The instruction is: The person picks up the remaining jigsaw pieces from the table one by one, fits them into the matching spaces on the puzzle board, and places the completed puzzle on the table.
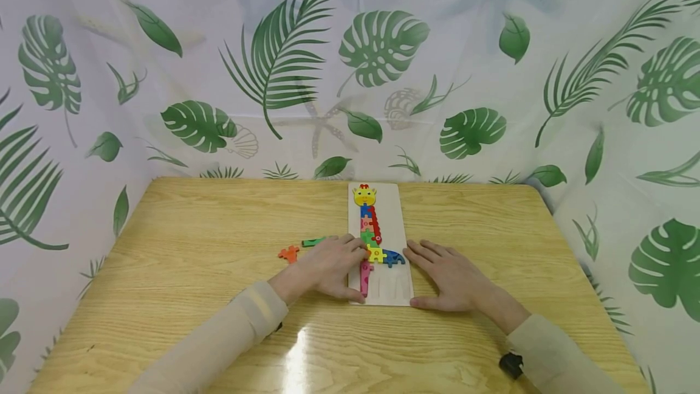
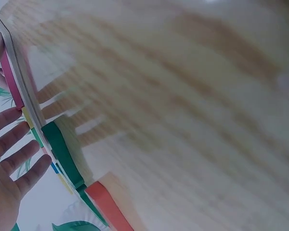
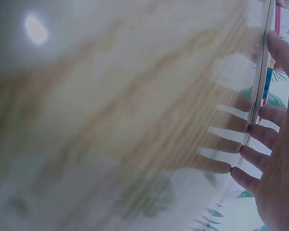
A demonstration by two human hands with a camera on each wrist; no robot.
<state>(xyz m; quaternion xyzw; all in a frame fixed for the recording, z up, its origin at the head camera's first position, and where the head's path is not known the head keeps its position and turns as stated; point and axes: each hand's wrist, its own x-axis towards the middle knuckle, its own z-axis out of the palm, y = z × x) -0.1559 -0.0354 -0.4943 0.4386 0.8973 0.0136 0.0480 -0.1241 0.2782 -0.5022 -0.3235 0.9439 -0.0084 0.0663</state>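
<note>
A wooden giraffe puzzle board (image 1: 391, 217) lies lengthwise on the table, its yellow giraffe head (image 1: 364, 195) at the far end. Colourful pieces run down the neck, with a yellow piece (image 1: 376, 253), a dark blue piece (image 1: 394, 258) and a pink leg piece (image 1: 365, 278) nearer. My left hand (image 1: 336, 266) reaches over the board's left side, fingers spread and fairly straight, fingertips by the yellow piece and thumb near the pink leg. Along the board's right edge, my right hand (image 1: 451, 278) rests with extended fingers. Part of the puzzle is hidden under the left fingers.
Left of the board lie a loose orange piece (image 1: 290, 253) and a green piece (image 1: 314, 241), the latter partly behind my left hand. The wooden table (image 1: 219, 217) meets a leaf-printed cloth (image 1: 306, 157) at its back edge.
</note>
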